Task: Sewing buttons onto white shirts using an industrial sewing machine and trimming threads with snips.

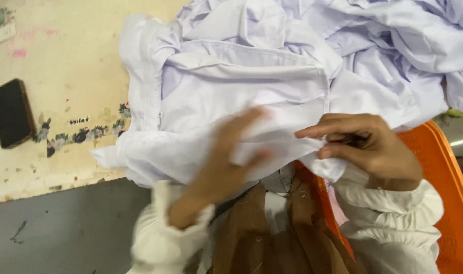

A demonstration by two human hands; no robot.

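Note:
A white shirt (241, 86) lies spread across the worn cream table (64, 61), its lower edge hanging over the near side. My left hand (226, 157) is motion-blurred and pinches a fold of the shirt's hem between thumb and fingers. My right hand (366, 144) grips the same hem a little to the right, thumb and forefinger closed on the cloth. Both wrists wear white gathered cuffs.
More crumpled white garments (404, 40) are piled at the back right. A black phone (11, 112) lies at the table's left edge. An orange plastic crate (444, 172) stands at the right. Brown cloth (272, 238) is below my hands, and grey floor (64, 228) at the lower left.

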